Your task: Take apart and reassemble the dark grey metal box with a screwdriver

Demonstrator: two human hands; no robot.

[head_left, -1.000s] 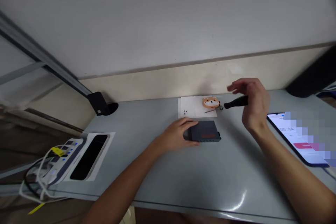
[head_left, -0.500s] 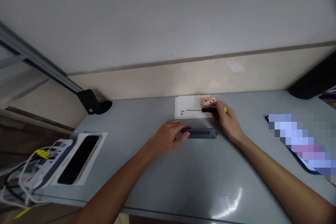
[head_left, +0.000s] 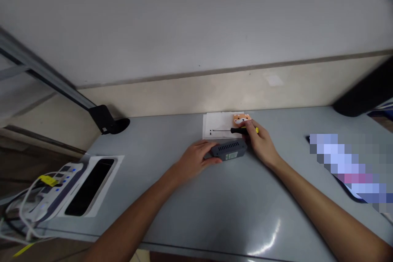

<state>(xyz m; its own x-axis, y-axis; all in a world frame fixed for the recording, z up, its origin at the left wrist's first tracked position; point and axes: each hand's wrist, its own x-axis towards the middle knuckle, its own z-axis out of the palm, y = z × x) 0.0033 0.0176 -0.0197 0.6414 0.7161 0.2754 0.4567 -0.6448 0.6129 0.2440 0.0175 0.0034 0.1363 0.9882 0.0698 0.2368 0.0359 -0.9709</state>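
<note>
My left hand (head_left: 196, 156) grips the left end of a small dark grey box (head_left: 229, 150) with a vented side and a green label, tilted up on the grey table (head_left: 215, 204). My right hand (head_left: 259, 143) is closed on a black-handled screwdriver (head_left: 236, 130) with a yellow end, its thin shaft lying across a white paper sheet (head_left: 216, 125) just behind the box. Tiny dark screws (head_left: 210, 132) sit on the paper's left part. An orange animal-shaped piece (head_left: 241, 118) lies at the paper's right edge.
A white power strip (head_left: 52, 188) with cables and a black phone on paper (head_left: 89, 186) lie at the left edge. A black clamp foot (head_left: 107, 120) stands at the back left. A lit phone (head_left: 346, 163) lies at the right, a dark object (head_left: 365, 94) behind it.
My right hand came down from mid-air with the screwdriver and laid it over the paper. My left hand tipped the box from flat onto its edge, showing its labelled underside.
</note>
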